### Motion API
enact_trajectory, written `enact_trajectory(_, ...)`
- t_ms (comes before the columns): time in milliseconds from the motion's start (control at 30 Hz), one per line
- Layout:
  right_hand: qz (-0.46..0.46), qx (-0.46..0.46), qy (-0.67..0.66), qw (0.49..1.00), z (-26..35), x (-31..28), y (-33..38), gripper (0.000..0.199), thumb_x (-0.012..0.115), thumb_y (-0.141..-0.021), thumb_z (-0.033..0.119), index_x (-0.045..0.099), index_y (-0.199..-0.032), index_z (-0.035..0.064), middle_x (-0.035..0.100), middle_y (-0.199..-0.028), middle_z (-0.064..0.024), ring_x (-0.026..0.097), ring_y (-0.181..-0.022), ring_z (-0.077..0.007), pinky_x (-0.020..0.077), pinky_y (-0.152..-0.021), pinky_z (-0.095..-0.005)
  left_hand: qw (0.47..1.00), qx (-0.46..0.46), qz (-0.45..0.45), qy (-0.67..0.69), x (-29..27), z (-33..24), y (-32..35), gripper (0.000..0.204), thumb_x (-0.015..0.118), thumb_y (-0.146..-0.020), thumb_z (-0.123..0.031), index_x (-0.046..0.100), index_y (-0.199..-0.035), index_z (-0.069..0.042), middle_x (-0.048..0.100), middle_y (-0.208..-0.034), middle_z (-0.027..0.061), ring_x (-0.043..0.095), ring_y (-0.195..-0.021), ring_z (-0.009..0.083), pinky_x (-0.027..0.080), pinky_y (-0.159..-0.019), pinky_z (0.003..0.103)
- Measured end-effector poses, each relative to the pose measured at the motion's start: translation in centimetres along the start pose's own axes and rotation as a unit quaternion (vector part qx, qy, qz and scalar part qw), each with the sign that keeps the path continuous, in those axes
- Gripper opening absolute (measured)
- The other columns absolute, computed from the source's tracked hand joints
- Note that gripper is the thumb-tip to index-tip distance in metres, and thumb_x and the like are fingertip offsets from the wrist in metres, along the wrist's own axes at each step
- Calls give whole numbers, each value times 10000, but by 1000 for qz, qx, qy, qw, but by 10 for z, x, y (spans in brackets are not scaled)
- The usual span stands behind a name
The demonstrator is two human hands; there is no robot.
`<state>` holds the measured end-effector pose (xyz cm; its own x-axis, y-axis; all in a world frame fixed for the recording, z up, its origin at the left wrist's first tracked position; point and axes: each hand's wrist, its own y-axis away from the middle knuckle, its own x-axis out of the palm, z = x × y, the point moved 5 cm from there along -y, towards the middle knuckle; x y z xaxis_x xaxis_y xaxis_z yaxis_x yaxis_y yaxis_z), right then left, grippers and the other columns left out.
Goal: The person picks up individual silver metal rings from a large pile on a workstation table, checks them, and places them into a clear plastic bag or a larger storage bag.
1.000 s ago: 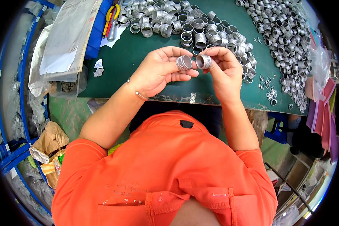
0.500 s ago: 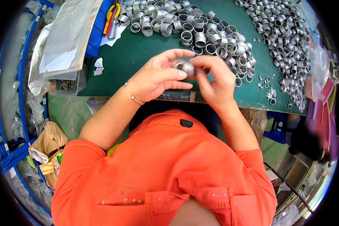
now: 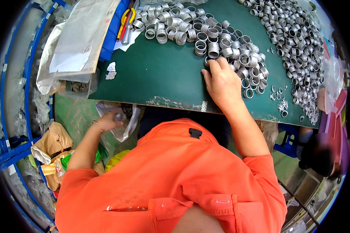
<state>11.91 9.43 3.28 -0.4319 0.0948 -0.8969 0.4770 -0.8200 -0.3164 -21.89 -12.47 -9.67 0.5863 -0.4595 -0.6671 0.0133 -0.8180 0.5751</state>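
My left hand (image 3: pixel 109 120) is low at the left, below the table edge and over an open clear plastic bag (image 3: pixel 133 123). A small grey metal ring (image 3: pixel 118 116) shows between its thumb and fingers, slightly blurred. At the near edge of a heap of silver ridged metal rings (image 3: pixel 213 49), my right hand (image 3: pixel 224 81) is closed with its fingers bent down. Its fingertips are on a ring (image 3: pixel 207 60) there, mostly hidden by the hand.
The green table (image 3: pixel 155 73) bears another large heap of rings (image 3: pixel 295 46) at the right, with small offcuts (image 3: pixel 282 105) nearby. Yellow-handled scissors (image 3: pixel 132 16) lie by a blue bin (image 3: pixel 112 35). Blue shelving (image 3: pixel 27 77) and paper bags (image 3: pixel 54 141) stand left.
Both hands were together over the table edge with a ring. The left has gone down and left to the bag with a ring; the right has moved forward to the heap.
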Motion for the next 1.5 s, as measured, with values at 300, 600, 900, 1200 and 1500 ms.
enact_trajectory(300, -15, -16, -158, 987, -13, -4, 19, 131, 717, -772, 62, 598, -821, 38, 601, -975, -100, 620, -867, -253, 524, -698, -345, 904, 391, -169, 27, -67, -263, -54, 121, 692, -798, -88, 634, -891, -37, 578, -863, 108, 593, -786, 276, 487, -677, 361)
enact_trajectory(600, -18, 180, -741, 646, -39, 10, 51, 388, 626, -797, -139, 457, -1111, 16, 559, -1180, -150, 584, -1071, -213, 480, -940, -332, 863, 331, -309, 222, -75, -290, -111, 60, 697, -800, -27, 649, -836, -25, 603, -1016, 78, 612, -865, 195, 514, -731, 295)
enact_trajectory(900, -73, -73, -464, 880, 16, -23, 37, 228, 727, -763, 13, 608, -958, 18, 647, -1032, -129, 605, -1034, -278, 465, -913, -370, 632, 53, 257, 729, -14, -261, -56, 219, 588, -921, -185, 565, -1072, -28, 614, -1054, 132, 636, -914, 193, 571, -770, 341)
enact_trajectory(1200, -163, -52, 59, 984, -19, -22, 11, 211, 724, -721, 104, 645, -916, 98, 596, -952, -23, 550, -911, -225, 352, -807, -387, 843, -17, 270, 465, -30, -50, 4, 291, 714, -826, -168, 596, -1028, 6, 612, -1040, 186, 642, -772, 177, 534, -667, 277)
enact_trajectory(1500, -127, 26, -248, 960, -30, -22, 24, 141, 638, -818, -40, 643, -938, 31, 651, -838, -78, 627, -733, -204, 495, -639, -292, 936, 116, 319, -94, -31, -135, -13, 350, 739, -794, -231, 652, -1065, -27, 702, -930, 116, 677, -803, 201, 533, -719, 322)
